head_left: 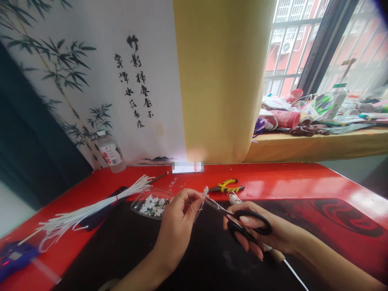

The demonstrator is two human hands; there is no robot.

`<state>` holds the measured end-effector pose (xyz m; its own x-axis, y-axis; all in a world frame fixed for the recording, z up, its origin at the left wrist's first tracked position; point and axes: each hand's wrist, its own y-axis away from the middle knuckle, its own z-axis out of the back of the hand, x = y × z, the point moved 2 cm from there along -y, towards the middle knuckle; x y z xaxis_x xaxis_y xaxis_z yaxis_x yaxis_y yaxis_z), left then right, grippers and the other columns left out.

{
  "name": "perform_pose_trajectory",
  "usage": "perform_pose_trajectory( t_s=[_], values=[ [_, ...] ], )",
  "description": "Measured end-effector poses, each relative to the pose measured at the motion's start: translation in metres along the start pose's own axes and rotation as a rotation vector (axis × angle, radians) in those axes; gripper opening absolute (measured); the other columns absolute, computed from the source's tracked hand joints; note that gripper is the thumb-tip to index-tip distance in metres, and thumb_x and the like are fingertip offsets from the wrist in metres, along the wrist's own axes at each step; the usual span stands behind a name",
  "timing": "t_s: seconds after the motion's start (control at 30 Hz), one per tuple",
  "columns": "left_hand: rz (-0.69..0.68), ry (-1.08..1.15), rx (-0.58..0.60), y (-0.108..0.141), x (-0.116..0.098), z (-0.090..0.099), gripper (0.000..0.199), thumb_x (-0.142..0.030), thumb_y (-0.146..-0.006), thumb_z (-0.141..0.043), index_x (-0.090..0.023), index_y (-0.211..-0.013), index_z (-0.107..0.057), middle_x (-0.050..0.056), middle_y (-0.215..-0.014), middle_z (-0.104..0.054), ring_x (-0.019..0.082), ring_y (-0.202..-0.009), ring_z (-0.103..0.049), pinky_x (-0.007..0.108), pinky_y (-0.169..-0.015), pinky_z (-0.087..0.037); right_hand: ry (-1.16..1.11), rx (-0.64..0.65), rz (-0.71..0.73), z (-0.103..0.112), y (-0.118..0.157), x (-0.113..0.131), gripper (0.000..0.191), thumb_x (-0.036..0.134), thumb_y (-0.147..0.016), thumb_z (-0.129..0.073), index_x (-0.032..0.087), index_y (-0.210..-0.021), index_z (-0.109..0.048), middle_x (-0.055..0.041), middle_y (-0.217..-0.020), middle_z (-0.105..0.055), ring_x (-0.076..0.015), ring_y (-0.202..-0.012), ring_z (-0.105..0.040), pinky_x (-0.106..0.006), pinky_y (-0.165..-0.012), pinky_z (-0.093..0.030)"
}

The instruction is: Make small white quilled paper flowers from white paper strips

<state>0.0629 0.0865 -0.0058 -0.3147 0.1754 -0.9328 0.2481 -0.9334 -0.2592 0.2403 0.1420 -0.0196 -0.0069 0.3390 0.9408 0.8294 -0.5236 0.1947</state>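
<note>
My left hand (177, 220) pinches a small white piece (206, 190), petal-like, between thumb and fingertips above the dark mat. In my right hand (269, 228) are scissors (223, 211) with black handles, fingers through the loops. Their blades point left and reach close to the white piece; whether they touch it I cannot tell. A thin white strand runs along the blades. Behind my left hand sits a clear tray (135, 207) holding several small white flowers (153, 205). Below my right hand lies a wooden-handled tool (275, 255) with a white cord.
Yellow-and-black pliers (228, 186) lie on the red table (266, 178) beyond the mat (212, 250). A tied bundle of white strips (97, 207) and a blue device (15, 260) are at left. A phone (188, 167) and bottle (111, 155) stand at the back.
</note>
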Motion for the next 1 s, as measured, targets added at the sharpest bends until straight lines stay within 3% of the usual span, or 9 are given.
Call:
perform_pose_trajectory(
  t_s=[0.17, 0.33, 0.43, 0.73, 1.0],
  values=[
    [0.053, 0.179, 0.071, -0.0029, -0.0002, -0.0025, 0.01, -0.029, -0.079, -0.052, -0.02, -0.077, -0.053, -0.001, -0.075, -0.057, 0.014, -0.073, -0.054, 0.025, -0.067, -0.045, 0.008, 0.027, 0.018, 0.0006, -0.0021, -0.004, 0.041, 0.046, -0.07, -0.059, 0.011, -0.092, -0.056, -0.0021, -0.055, -0.061, -0.007, -0.036, -0.053, -0.01, -0.029, -0.03],
    [0.223, 0.403, 0.133, -0.0047, 0.0032, -0.0064, 0.013, -0.03, -0.077, -0.056, -0.018, -0.078, -0.053, 0.0, -0.078, -0.057, 0.014, -0.078, -0.055, 0.025, -0.065, -0.048, 0.029, 0.034, 0.056, 0.0, -0.004, -0.0065, 0.039, 0.044, -0.076, -0.054, 0.011, -0.098, -0.053, -0.002, -0.059, -0.06, -0.0076, -0.041, -0.056, -0.01, -0.03, -0.03],
    [0.283, 0.457, 0.138, -0.0039, 0.0048, -0.0089, 0.013, -0.028, -0.075, -0.058, -0.016, -0.076, -0.055, -0.001, -0.074, -0.057, 0.012, -0.071, -0.055, 0.022, -0.061, -0.047, 0.041, 0.024, 0.071, -0.0007, -0.005, -0.0058, 0.042, 0.045, -0.075, -0.054, 0.011, -0.099, -0.054, -0.0016, -0.059, -0.06, -0.0068, -0.039, -0.054, -0.01, -0.03, -0.03],
    [0.249, 0.432, 0.119, -0.0023, 0.0062, -0.0094, 0.012, -0.028, -0.074, -0.059, -0.016, -0.073, -0.057, -0.001, -0.072, -0.058, 0.01, -0.061, -0.05, 0.02, -0.053, -0.045, -0.009, -0.019, 0.07, 0.0009, -0.0039, -0.0093, 0.039, 0.043, -0.074, -0.057, 0.013, -0.098, -0.055, 0.0003, -0.056, -0.057, -0.0048, -0.037, -0.048, -0.01, -0.03, -0.027],
    [0.145, 0.308, 0.096, -0.0019, 0.0052, -0.0066, 0.011, -0.028, -0.076, -0.057, -0.017, -0.074, -0.055, -0.002, -0.071, -0.055, 0.01, -0.065, -0.05, 0.019, -0.059, -0.044, -0.151, 0.071, 0.073, -0.0063, -0.0055, -0.0068, 0.037, 0.041, -0.073, -0.058, 0.01, -0.092, -0.057, 0.0017, -0.052, -0.052, -0.0015, -0.032, -0.038, -0.01, -0.029, -0.025]
  ],
)
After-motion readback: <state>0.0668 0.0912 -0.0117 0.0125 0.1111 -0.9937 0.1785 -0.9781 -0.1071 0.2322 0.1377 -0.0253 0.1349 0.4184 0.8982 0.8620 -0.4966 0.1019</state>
